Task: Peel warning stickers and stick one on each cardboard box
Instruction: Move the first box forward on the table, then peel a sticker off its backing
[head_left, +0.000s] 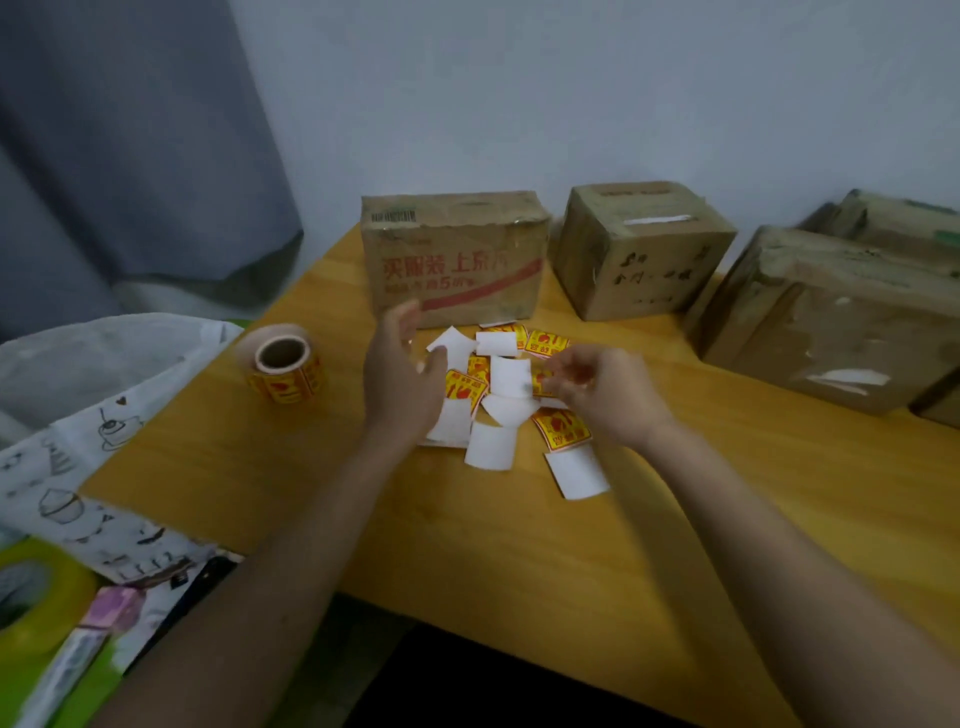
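Note:
A pile of cut yellow-and-red warning stickers (561, 427) and white backing pieces (489, 446) lies mid-table. My left hand (402, 379) hovers over the pile's left side, fingers spread and empty. My right hand (605, 392) hangs above the pile's right side with its fingers curled loosely; motion blur hides whether they pinch a sticker. A sticker roll (283, 366) stands to the left. Behind the pile stands a cardboard box with red print (457, 254), a plain box (641, 249) to its right, and more boxes (831, 317) at far right.
The wooden table (519, 545) has its front edge near me. A white cloth with drawings (78, 457) covers the left side. A yellow tape roll (36, 592) and a small pink packet (111, 608) lie at lower left. A grey curtain (130, 145) hangs behind.

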